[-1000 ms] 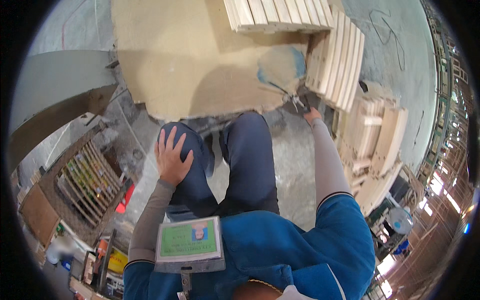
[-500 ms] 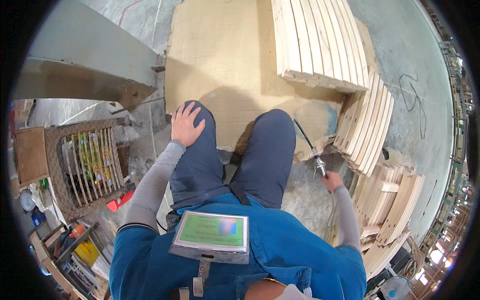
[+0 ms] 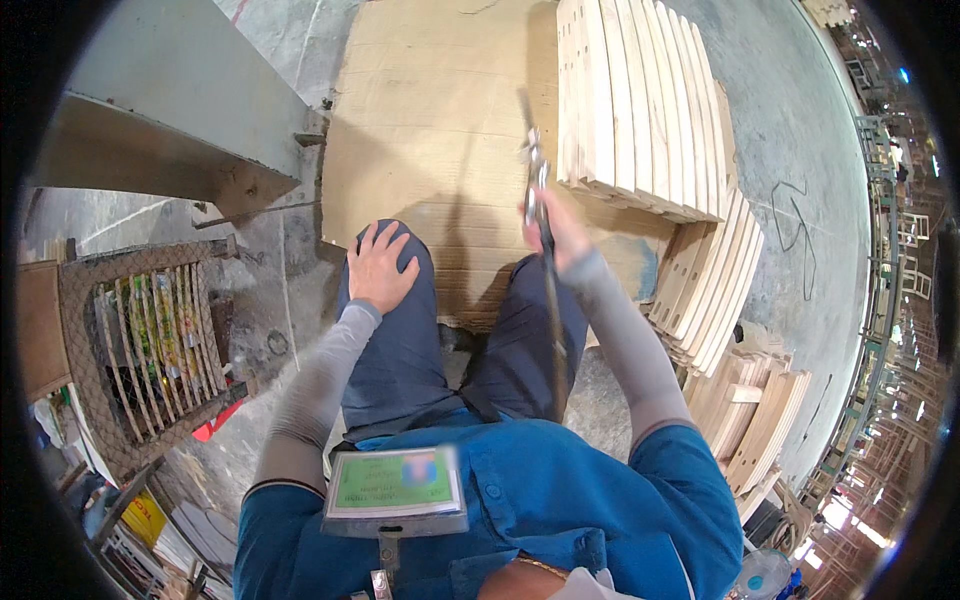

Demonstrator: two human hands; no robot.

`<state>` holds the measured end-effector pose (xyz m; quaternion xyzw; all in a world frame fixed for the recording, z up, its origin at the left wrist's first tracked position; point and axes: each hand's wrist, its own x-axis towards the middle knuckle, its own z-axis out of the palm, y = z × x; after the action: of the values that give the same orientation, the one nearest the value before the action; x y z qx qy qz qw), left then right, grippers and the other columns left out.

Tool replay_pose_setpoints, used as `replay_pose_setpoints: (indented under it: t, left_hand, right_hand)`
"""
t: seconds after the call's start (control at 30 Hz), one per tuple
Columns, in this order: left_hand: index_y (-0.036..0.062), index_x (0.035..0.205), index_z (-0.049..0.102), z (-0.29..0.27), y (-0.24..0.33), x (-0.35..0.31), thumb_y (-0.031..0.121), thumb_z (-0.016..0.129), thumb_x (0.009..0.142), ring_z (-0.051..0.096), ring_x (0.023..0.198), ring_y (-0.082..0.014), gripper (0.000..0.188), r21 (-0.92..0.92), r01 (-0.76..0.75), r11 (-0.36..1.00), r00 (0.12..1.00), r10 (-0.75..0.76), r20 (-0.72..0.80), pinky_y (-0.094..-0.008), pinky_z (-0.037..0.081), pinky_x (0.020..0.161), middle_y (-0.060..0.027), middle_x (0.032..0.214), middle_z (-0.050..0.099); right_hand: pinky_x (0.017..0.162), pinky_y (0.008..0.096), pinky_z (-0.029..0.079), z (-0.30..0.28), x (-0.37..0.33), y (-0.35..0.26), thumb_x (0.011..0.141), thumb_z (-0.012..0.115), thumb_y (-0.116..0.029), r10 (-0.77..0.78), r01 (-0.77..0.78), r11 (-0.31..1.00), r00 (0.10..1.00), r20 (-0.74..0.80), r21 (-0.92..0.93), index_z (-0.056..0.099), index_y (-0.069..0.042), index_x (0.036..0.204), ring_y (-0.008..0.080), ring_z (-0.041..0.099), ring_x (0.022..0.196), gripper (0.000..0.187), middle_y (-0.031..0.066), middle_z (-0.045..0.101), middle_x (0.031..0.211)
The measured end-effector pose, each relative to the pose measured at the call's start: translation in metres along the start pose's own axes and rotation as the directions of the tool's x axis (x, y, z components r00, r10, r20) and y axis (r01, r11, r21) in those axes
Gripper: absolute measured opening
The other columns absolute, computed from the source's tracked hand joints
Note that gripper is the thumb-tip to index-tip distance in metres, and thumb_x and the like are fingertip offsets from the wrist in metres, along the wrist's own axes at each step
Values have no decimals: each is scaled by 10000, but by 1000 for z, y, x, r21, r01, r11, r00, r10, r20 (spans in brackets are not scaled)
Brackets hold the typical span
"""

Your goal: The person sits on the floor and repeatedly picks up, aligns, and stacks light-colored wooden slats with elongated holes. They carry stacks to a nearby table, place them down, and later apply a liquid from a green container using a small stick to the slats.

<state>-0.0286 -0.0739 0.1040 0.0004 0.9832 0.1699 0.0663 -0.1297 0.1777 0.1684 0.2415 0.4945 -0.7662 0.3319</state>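
Note:
My left hand (image 3: 382,262) lies on my left knee with its fingers spread, holding nothing. Above my right knee, my right hand (image 3: 558,225) is wrapped round a metal air gun (image 3: 534,160) with a thin dark nozzle. The nozzle points away from me, over the cardboard sheet (image 3: 420,110), and is blurred by motion. A dark hose (image 3: 556,335) trails from the hand back toward my lap. Just right of the gun stands a stack of pale, slightly curved wooden slats (image 3: 640,110); the gun is apart from it.
More slats with holes (image 3: 705,285) lie nearer on the right, with another wood stack (image 3: 760,410) closer still. A grey metal beam (image 3: 190,80) juts in at upper left. Below it stands a slatted frame with a patterned border (image 3: 70,340). A thin wire (image 3: 795,230) lies on the right-hand floor.
My right hand has swung the air gun from beside my right thigh forward and left, over the cardboard. My left hand stays on the knee. The view has shifted slightly.

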Motion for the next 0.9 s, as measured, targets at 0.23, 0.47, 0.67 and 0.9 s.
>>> replay_pose_setpoints:
  t: [0.23,0.47,0.67,0.9]
  left_hand:
    - [109,1103,575,-9,-5,7,333,541,763,294,1244,-271,408,-47,-23,999,1000,23,0,-490,210,1008,-65,1275,439]
    - [101,1085,579,-11,-11,6,282,567,752,302,1236,-276,379,-101,1,995,1000,-2,-17,-469,203,1010,-66,1260,452]
    - [96,1069,584,-13,-12,7,252,585,735,319,1224,-290,369,-122,-23,992,999,18,-39,-469,217,1001,-77,1244,466]
    - [93,1050,597,-13,-16,12,277,571,739,329,1217,-288,362,-149,-21,989,999,17,-32,-484,207,1007,-78,1240,471]
  right_hand:
    - [368,306,409,13,136,-27,784,607,-223,-185,244,967,859,-477,65,423,-44,826,185,481,457,259,79,450,621]
    - [319,308,370,34,105,-11,795,598,-186,-439,472,879,757,-484,-60,349,-44,935,183,470,420,319,87,443,662]
    - [300,313,358,25,121,-15,787,594,-171,-377,400,916,814,-442,-45,330,-40,923,185,464,402,324,94,439,643]
    - [340,331,402,2,202,-63,769,618,-171,-288,242,956,879,-380,-165,407,-4,822,210,470,410,274,88,429,581]
